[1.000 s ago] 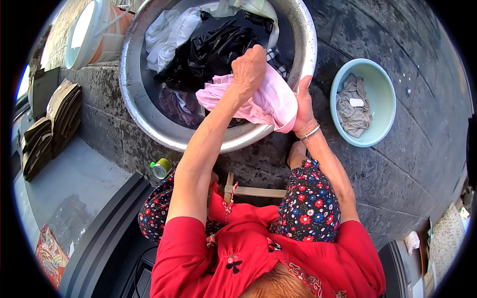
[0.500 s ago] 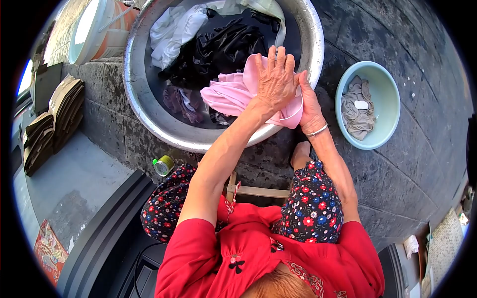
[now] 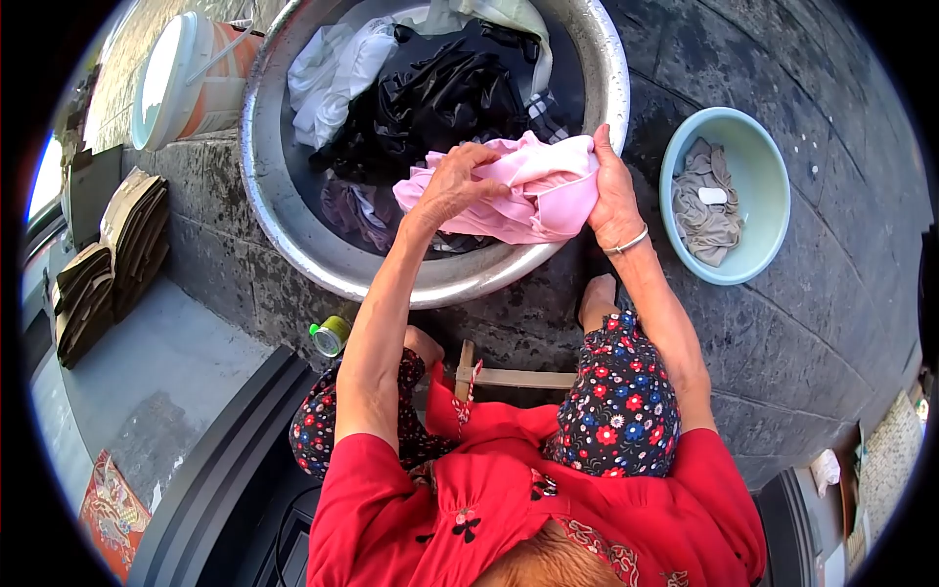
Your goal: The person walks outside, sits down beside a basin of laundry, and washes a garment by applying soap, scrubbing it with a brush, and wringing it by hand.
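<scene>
A bunched pink garment (image 3: 548, 191) is held over the near right part of a large metal basin (image 3: 264, 220). The fingers of my left hand (image 3: 458, 186) are curled onto its left side. My right hand (image 3: 614, 196), with a bracelet at the wrist, grips its right end, thumb up and the other fingers mostly hidden beneath. In the basin's dark water lie a black garment (image 3: 440, 103), a white cloth (image 3: 337, 83) and a purplish cloth (image 3: 354, 210).
To the right stands a light blue tub (image 3: 768, 196) with a grey cloth (image 3: 706, 230) and a white bar (image 3: 712, 196) on it. A green-lidded jar (image 3: 331, 336) is near my left foot. A bucket (image 3: 196, 83) and folded cardboard (image 3: 127, 230) stand at the left.
My left hand has moved left and down off the middle of the pink garment to its left side. The garment is now more bunched, and my right hand stays at its right end.
</scene>
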A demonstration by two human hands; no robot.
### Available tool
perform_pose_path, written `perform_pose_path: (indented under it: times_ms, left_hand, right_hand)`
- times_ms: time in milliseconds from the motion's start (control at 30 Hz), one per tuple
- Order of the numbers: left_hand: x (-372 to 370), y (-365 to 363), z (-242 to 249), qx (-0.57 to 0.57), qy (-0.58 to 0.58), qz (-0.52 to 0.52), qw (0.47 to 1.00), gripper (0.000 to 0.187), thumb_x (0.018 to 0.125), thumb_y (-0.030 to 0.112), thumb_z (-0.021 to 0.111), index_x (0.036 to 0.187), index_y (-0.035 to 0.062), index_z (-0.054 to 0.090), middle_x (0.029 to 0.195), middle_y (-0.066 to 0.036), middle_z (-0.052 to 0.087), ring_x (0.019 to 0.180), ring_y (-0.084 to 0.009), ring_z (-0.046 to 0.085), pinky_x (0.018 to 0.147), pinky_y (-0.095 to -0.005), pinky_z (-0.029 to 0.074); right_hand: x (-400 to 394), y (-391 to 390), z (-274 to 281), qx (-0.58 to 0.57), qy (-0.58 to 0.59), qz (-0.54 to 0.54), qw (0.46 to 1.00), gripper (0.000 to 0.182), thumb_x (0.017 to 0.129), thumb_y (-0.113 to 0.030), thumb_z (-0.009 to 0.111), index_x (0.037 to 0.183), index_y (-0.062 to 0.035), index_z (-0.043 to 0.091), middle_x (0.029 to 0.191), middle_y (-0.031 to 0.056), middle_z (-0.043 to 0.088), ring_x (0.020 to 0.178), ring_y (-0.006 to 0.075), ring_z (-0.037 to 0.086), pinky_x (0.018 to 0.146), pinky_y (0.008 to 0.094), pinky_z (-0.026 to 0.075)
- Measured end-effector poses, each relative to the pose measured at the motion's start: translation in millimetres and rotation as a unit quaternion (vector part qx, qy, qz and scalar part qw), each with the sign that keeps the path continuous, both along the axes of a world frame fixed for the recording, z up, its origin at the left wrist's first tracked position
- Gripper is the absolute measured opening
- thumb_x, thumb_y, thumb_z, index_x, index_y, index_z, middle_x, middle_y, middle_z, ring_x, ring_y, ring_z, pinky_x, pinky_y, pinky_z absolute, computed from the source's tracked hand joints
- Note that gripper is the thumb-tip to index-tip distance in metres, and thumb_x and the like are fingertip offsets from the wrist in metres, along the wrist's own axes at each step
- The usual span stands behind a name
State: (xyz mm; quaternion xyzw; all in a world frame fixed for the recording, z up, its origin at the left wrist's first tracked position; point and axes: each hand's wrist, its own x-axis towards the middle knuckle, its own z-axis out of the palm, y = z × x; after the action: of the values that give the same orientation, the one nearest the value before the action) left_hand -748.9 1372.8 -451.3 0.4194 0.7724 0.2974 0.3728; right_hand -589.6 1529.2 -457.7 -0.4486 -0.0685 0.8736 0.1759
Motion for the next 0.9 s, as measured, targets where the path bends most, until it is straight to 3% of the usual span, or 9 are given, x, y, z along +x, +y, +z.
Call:
perform_pose_path:
  times_ms: [67,167,267,300,367,400,467,633,900]
  left_hand:
    - [2,-1,2,0.01,0.048,-0.001,0.999,0.042,0.068,0.026,0.071,0.101,0.0012,0.064,0.098,-0.011,0.061,0.093,-0.0266,0.056,0.085,-0.033,0.042]
    - [-10,-4,2,0.013,-0.162,0.169,0.972,0.028,0.074,0.018,0.066,0.097,0.002,0.066,0.097,-0.008,0.063,0.088,-0.0163,0.058,0.081,-0.0256,0.043]
    - [-22,-5,20,0.124,-0.455,0.262,0.842,0.028,0.073,0.013,0.062,0.095,-0.0037,0.065,0.091,-0.008,0.065,0.085,-0.0167,0.06,0.08,-0.0292,0.046]
    - [-22,-7,21,0.123,-0.453,0.263,0.843,0.028,0.073,0.013,0.062,0.095,-0.0037,0.065,0.091,-0.008,0.065,0.085,-0.0167,0.06,0.08,-0.0292,0.046]
    - [-22,-10,22,0.128,-0.608,0.343,0.705,0.026,0.075,0.015,0.061,0.093,-0.0038,0.064,0.09,-0.01,0.065,0.085,-0.0202,0.062,0.08,-0.0319,0.049]
    - [-21,-10,21,0.127,-0.607,0.342,0.706,0.026,0.075,0.015,0.061,0.093,-0.0038,0.064,0.09,-0.01,0.065,0.085,-0.0202,0.062,0.08,-0.0319,0.049]
    - [-12,-3,17,0.2,-0.673,0.405,0.586,0.022,0.078,0.016,0.057,0.092,-0.0007,0.063,0.092,-0.013,0.066,0.083,-0.0248,0.064,0.083,-0.0361,0.051]
    - [8,12,21,0.228,-0.688,0.448,0.523,0.026,0.083,0.02,0.057,0.099,-0.001,0.06,0.1,-0.013,0.064,0.093,-0.0268,0.062,0.088,-0.0385,0.049]
    - [21,12,29,0.239,-0.682,0.464,0.513,0.028,0.087,0.016,0.054,0.106,-0.005,0.055,0.107,-0.018,0.061,0.101,-0.0302,0.059,0.093,-0.0429,0.046]
  right_hand:
    - [1,1,-2,0.006,0.006,0.007,1.0,0.043,0.082,-0.039,0.065,0.1,-0.0012,0.053,0.092,0.01,0.059,0.087,0.0212,0.06,0.076,0.0352,0.053]
    - [3,4,-5,0.022,0.017,0.008,1.0,0.043,0.084,-0.037,0.063,0.104,-0.0005,0.052,0.094,0.0119,0.06,0.089,0.0237,0.061,0.079,0.0379,0.052]
    - [4,8,-9,0.036,0.015,-0.006,0.999,0.044,0.086,-0.036,0.06,0.11,-0.0004,0.05,0.098,0.014,0.061,0.09,0.0257,0.061,0.083,0.0403,0.05]
    - [1,9,-3,0.033,0.02,-0.015,0.999,0.043,0.086,-0.036,0.06,0.11,-0.0004,0.051,0.099,0.0138,0.061,0.091,0.0254,0.06,0.083,0.0401,0.05]
    - [-3,8,2,0.035,0.035,-0.021,0.999,0.043,0.087,-0.037,0.058,0.11,-0.0009,0.051,0.103,0.0134,0.06,0.095,0.0246,0.059,0.084,0.0388,0.049]
    - [-5,7,3,0.035,0.036,-0.022,0.999,0.043,0.087,-0.037,0.058,0.11,-0.0009,0.051,0.103,0.0134,0.06,0.095,0.0246,0.059,0.084,0.0388,0.049]
    - [-9,5,7,0.043,0.014,-0.024,0.999,0.042,0.087,-0.037,0.059,0.109,-0.0019,0.051,0.103,0.0132,0.058,0.099,0.0223,0.056,0.083,0.0367,0.049]
    - [-12,5,7,0.047,0.025,-0.016,0.998,0.042,0.087,-0.038,0.059,0.109,-0.0026,0.052,0.104,0.0126,0.057,0.1,0.0216,0.055,0.085,0.0358,0.047]
    - [-12,15,5,0.051,0.033,-0.047,0.997,0.042,0.089,-0.036,0.057,0.111,-0.0007,0.052,0.105,0.0138,0.058,0.098,0.0241,0.057,0.087,0.0381,0.047]
